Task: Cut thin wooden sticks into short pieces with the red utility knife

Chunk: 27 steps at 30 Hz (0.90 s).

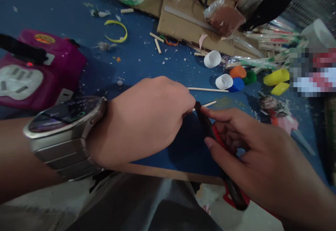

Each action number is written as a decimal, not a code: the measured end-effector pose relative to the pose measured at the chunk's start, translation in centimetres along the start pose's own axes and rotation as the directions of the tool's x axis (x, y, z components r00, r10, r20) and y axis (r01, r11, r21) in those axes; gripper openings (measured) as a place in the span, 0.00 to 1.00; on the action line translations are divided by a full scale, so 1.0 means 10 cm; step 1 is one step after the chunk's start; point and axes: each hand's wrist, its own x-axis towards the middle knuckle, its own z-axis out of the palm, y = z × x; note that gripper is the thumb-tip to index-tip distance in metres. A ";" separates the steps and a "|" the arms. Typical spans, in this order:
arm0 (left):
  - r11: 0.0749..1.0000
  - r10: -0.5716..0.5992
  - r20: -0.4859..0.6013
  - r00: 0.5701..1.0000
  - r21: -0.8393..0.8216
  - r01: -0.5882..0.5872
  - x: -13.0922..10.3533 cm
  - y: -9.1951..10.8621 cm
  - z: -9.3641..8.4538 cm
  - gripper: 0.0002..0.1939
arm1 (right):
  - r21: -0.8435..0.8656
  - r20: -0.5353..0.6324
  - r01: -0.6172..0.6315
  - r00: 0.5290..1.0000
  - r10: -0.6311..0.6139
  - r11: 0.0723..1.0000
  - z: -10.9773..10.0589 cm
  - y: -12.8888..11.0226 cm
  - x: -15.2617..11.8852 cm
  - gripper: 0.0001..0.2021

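My left hand [147,115], wearing a metal watch [65,133] at the wrist, is closed with its knuckles up. A thin wooden stick [211,103] runs from its curled fingers past the tip of a black-and-red hand tool [206,124]. The fingertips themselves are hidden. My right hand [252,143] is wrapped around that tool, index finger near its tip and thumb along its side. The tool's tip meets the stick close to my left fingers. Another wooden stick [208,89] lies on the blue tabletop [147,61] just beyond.
To the left stands a purple power socket box [65,63] with a plugged-in cord. White caps [212,59], coloured caps [237,72], a yellow ring [123,35] and cut stick pieces [158,46] lie about. Cardboard [183,24], bagged clay [225,19] and wrapped sticks [275,38] fill the back right.
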 end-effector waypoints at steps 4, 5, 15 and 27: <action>1.000 -0.002 -0.031 1.000 -0.021 0.002 -0.01 -0.01 0.01 0.14 | 0.045 0.015 -0.022 1.000 0.021 0.999 0.00 0.02 0.01 0.18; 1.000 0.003 -0.037 0.999 -0.025 -0.004 -0.01 -0.01 0.02 0.14 | 0.061 0.021 -0.024 1.000 0.023 0.998 0.00 0.02 0.01 0.18; 0.999 0.006 -0.037 0.999 -0.039 -0.007 0.01 -0.01 0.01 0.14 | 0.122 0.042 -0.036 0.999 0.031 0.992 0.03 0.03 0.03 0.19; 1.000 0.019 -0.054 0.998 -0.020 -0.020 0.03 -0.02 0.01 0.15 | 0.119 0.029 -0.027 0.999 0.024 0.993 0.04 0.04 0.03 0.19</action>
